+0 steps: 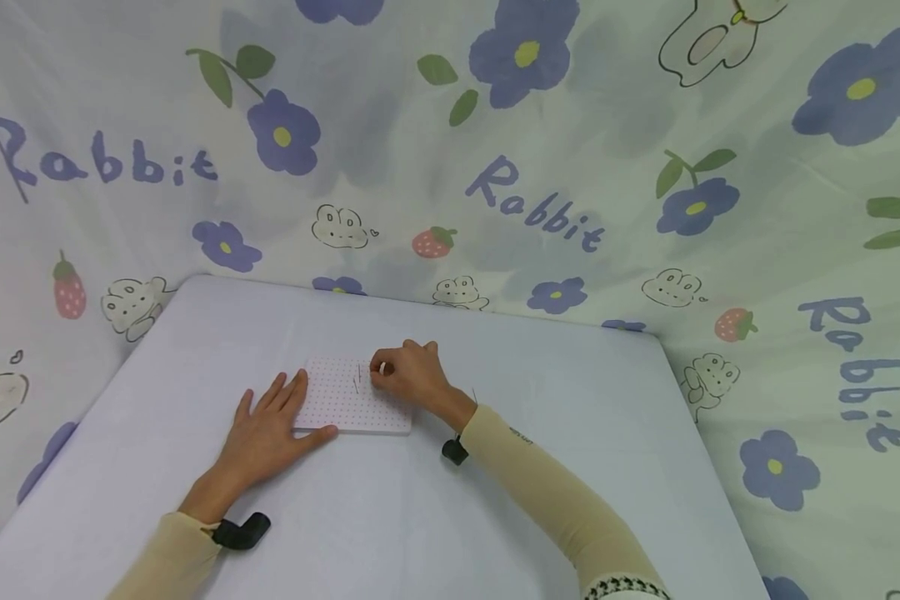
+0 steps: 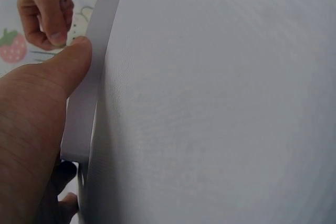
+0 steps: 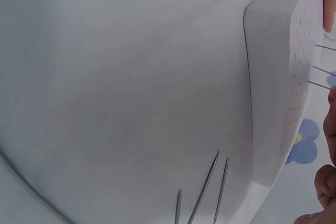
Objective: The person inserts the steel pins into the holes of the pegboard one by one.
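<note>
A white foam block (image 1: 348,417) with a grid of small pink dots lies flat on the table. Two thin needles (image 1: 357,386) stand up from its top, left of the right hand. My right hand (image 1: 412,372) is over the block's right part, thumb and forefinger pinching a third needle (image 3: 319,85) whose lower end meets the dotted face. My left hand (image 1: 266,429) rests at the block's left end with fingers spread, the thumb along the front edge. In the left wrist view, the left thumb (image 2: 76,59) touches the block's side wall (image 2: 84,124).
Several more needles (image 3: 203,188) show at the bottom of the right wrist view, near the right wrist. The white table (image 1: 435,533) reaches back to a curtain (image 1: 390,167) printed with flowers and rabbits. Each wrist wears a black camera (image 1: 242,531).
</note>
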Demonstrator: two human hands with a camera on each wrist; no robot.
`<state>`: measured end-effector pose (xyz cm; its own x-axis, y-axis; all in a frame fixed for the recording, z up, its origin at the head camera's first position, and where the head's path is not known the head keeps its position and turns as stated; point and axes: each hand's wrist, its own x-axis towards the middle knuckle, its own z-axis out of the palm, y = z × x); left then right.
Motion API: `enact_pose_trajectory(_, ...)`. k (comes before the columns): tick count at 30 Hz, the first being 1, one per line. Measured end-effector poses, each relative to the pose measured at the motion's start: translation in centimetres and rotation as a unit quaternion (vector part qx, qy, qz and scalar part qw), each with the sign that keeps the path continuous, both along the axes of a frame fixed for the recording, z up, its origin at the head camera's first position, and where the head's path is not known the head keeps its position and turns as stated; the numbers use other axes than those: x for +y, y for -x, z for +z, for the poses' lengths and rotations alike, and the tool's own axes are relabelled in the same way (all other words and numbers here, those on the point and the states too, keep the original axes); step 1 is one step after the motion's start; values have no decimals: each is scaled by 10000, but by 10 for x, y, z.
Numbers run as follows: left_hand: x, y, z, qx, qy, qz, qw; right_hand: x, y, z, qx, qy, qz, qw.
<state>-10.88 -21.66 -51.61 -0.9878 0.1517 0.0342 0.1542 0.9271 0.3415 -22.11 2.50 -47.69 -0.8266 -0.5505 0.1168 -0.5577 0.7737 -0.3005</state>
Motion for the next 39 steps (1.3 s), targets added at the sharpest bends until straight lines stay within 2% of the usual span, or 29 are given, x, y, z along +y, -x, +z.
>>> enact_pose_trajectory(13,0,0,-2,124,-16,-32,9999,1,-2,2,127,-190,14,9997)
enact_pose_trajectory(20,0,0,-4,146,22,-29,9999,11,-2,6,-90,-400,-169,9990)
enact_pose_trajectory(30,-2,2,-4,156,-54,-47,9999,54,1,21,-162,-149,-401,9990)
enact_pose_trajectory(39,-1,2,-5,148,-130,-71,9998,107,-6,18,-320,42,-935,9951)
